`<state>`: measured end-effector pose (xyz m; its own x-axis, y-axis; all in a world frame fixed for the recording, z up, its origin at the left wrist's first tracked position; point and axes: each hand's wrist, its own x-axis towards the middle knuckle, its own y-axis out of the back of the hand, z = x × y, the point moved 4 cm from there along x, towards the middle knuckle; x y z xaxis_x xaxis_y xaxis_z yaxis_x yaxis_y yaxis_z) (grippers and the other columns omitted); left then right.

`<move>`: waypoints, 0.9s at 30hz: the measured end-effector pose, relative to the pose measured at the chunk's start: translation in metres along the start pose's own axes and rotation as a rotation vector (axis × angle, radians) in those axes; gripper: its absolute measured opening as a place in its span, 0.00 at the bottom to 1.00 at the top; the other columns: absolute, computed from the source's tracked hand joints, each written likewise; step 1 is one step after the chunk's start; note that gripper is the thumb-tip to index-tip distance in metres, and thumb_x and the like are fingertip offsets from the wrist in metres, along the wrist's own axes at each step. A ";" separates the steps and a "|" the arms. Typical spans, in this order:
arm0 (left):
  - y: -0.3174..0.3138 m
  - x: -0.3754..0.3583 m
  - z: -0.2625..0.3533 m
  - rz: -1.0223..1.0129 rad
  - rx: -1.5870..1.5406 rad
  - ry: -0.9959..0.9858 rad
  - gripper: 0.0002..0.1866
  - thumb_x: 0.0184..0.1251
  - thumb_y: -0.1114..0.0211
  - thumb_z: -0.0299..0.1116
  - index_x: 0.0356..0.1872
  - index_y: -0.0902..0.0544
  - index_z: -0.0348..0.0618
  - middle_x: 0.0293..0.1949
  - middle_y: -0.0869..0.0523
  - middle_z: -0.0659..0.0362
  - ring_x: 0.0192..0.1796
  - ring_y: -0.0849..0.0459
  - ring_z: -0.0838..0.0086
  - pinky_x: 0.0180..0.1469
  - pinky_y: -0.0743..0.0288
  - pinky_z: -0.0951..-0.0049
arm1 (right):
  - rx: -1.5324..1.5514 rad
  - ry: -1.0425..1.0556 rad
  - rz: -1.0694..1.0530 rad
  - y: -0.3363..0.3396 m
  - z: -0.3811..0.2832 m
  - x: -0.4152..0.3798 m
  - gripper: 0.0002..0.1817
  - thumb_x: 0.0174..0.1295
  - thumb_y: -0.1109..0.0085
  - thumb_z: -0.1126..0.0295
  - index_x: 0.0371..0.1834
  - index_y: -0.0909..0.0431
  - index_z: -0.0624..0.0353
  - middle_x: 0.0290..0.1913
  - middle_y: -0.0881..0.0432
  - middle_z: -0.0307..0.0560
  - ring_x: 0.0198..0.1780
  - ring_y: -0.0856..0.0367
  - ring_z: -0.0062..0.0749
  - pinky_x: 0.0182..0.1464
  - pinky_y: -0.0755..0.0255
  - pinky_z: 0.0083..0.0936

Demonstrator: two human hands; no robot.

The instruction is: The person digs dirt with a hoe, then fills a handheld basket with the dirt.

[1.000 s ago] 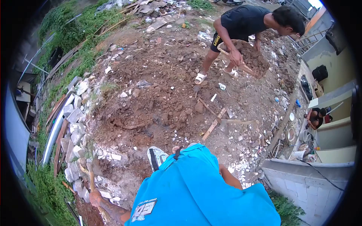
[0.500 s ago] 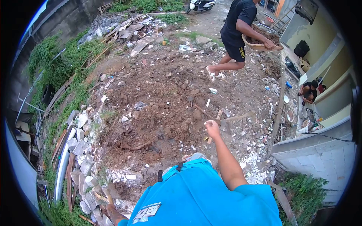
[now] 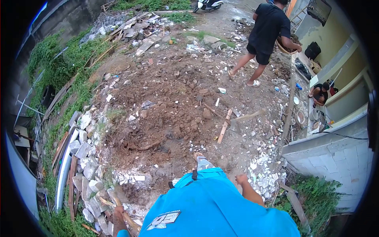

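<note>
My left hand [image 3: 118, 215] is low at the left, its fingers round a wooden handle [image 3: 127, 217] beside the pile of broken blocks. Its lower end is out of sight. My right hand [image 3: 241, 179] hangs beside my blue shirt [image 3: 205, 205], fingers curled, too small to tell whether anything is in it. Loose brown soil [image 3: 169, 110] with stones covers the ground ahead. A hoe-like tool with a pale handle [image 3: 250, 115] and a dark blade lies right of a wooden strip [image 3: 225, 127].
A person in black [image 3: 269, 29] carries a basin of soil [image 3: 287, 44] at the upper right. Another person [image 3: 320, 94] crouches by the building. Broken blocks [image 3: 90, 168] and a pale pipe [image 3: 65, 173] line the left. White rubble [image 3: 266, 170] lies right; a scooter [image 3: 209, 4] stands far back.
My right hand has dropped from in front of me to beside my shirt. My left hand and the wooden handle show more. The person with the basin has stepped right, towards the building.
</note>
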<state>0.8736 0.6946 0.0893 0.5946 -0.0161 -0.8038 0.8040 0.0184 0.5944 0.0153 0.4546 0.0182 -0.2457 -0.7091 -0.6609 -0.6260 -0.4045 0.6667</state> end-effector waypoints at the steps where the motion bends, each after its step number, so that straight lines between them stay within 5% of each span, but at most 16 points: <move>1: -0.007 0.001 0.001 0.007 0.004 -0.004 0.12 0.64 0.46 0.35 0.37 0.19 0.38 0.29 0.15 0.49 0.28 0.15 0.59 0.29 0.21 0.58 | -0.007 0.047 0.071 -0.008 0.045 0.008 0.15 0.57 0.37 0.63 0.29 0.17 0.68 0.27 0.15 0.53 0.23 0.17 0.38 0.26 0.25 0.35; 2: -0.011 0.000 0.004 0.005 0.015 -0.015 0.12 0.64 0.45 0.36 0.37 0.18 0.39 0.30 0.15 0.49 0.29 0.15 0.59 0.29 0.21 0.58 | -0.001 0.063 0.129 -0.010 0.076 0.015 0.14 0.57 0.37 0.64 0.27 0.18 0.67 0.25 0.16 0.53 0.22 0.18 0.38 0.23 0.26 0.35; 5: -0.010 0.002 0.012 0.007 0.083 -0.057 0.11 0.61 0.42 0.37 0.34 0.16 0.41 0.31 0.14 0.50 0.31 0.14 0.59 0.31 0.20 0.59 | 0.238 -0.327 0.248 0.007 0.100 0.024 0.13 0.58 0.38 0.66 0.26 0.18 0.66 0.22 0.18 0.50 0.21 0.20 0.36 0.23 0.27 0.32; 9: 0.000 0.022 0.008 0.057 0.356 -0.215 0.10 0.57 0.39 0.38 0.31 0.14 0.44 0.33 0.13 0.50 0.34 0.12 0.59 0.34 0.19 0.60 | 0.412 -0.130 0.273 0.042 -0.005 0.028 0.11 0.58 0.39 0.66 0.29 0.19 0.65 0.23 0.19 0.47 0.22 0.20 0.31 0.23 0.28 0.30; 11: -0.007 0.028 0.012 0.148 0.722 -0.482 0.10 0.55 0.37 0.39 0.30 0.13 0.46 0.34 0.12 0.50 0.36 0.12 0.59 0.35 0.18 0.61 | 0.451 -0.052 0.258 0.051 -0.052 0.039 0.10 0.58 0.39 0.66 0.33 0.19 0.64 0.25 0.18 0.47 0.24 0.19 0.29 0.25 0.27 0.27; 12: -0.010 0.003 0.025 0.124 1.177 -0.600 0.14 0.57 0.37 0.44 0.35 0.12 0.47 0.37 0.12 0.50 0.40 0.12 0.58 0.40 0.18 0.62 | 0.511 -0.025 0.245 0.059 -0.094 0.024 0.11 0.58 0.38 0.66 0.35 0.18 0.64 0.26 0.18 0.46 0.26 0.19 0.28 0.26 0.27 0.26; 15: -0.014 -0.013 0.036 0.108 1.101 -0.491 0.17 0.59 0.37 0.48 0.38 0.12 0.46 0.38 0.12 0.50 0.42 0.12 0.59 0.44 0.18 0.62 | 0.387 0.202 0.246 0.055 -0.146 0.044 0.13 0.59 0.38 0.63 0.38 0.19 0.63 0.27 0.17 0.46 0.29 0.18 0.28 0.32 0.25 0.27; 17: -0.008 0.017 0.023 0.082 0.784 -0.321 0.17 0.61 0.36 0.47 0.40 0.13 0.44 0.36 0.12 0.50 0.39 0.12 0.60 0.41 0.19 0.61 | 0.301 0.265 0.178 0.073 -0.200 0.014 0.15 0.58 0.37 0.62 0.40 0.19 0.62 0.29 0.16 0.47 0.30 0.17 0.29 0.35 0.24 0.28; 21: -0.013 0.051 -0.003 -0.012 0.197 -0.010 0.17 0.65 0.35 0.45 0.40 0.15 0.40 0.30 0.13 0.50 0.31 0.14 0.62 0.34 0.22 0.59 | 0.162 0.332 0.144 0.065 -0.208 0.029 0.15 0.57 0.36 0.61 0.39 0.18 0.62 0.30 0.14 0.49 0.32 0.15 0.32 0.39 0.23 0.30; 23: -0.013 -0.027 0.020 -0.040 -0.091 0.150 0.15 0.65 0.34 0.43 0.35 0.17 0.38 0.25 0.15 0.52 0.24 0.17 0.62 0.28 0.26 0.58 | 0.162 0.307 0.098 0.063 -0.199 0.033 0.14 0.57 0.36 0.61 0.39 0.18 0.62 0.31 0.14 0.50 0.33 0.15 0.34 0.40 0.23 0.31; 24: -0.013 -0.040 0.028 -0.095 -0.103 0.166 0.14 0.64 0.33 0.41 0.31 0.19 0.39 0.19 0.20 0.55 0.17 0.24 0.63 0.23 0.30 0.58 | 0.109 0.345 0.141 0.062 -0.192 0.036 0.14 0.57 0.36 0.61 0.37 0.17 0.61 0.30 0.14 0.51 0.33 0.15 0.35 0.40 0.23 0.31; 27: -0.014 -0.040 0.029 0.000 -0.093 0.092 0.15 0.64 0.32 0.42 0.35 0.19 0.38 0.18 0.20 0.55 0.17 0.24 0.63 0.23 0.30 0.58 | 0.008 0.345 0.182 0.056 -0.152 0.053 0.15 0.54 0.36 0.59 0.33 0.16 0.61 0.34 0.14 0.54 0.38 0.16 0.41 0.44 0.24 0.34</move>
<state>0.8388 0.6663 0.1136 0.5883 0.0761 -0.8051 0.7974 0.1111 0.5932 0.0799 0.3067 0.0725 -0.0906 -0.9221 -0.3762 -0.6011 -0.2506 0.7589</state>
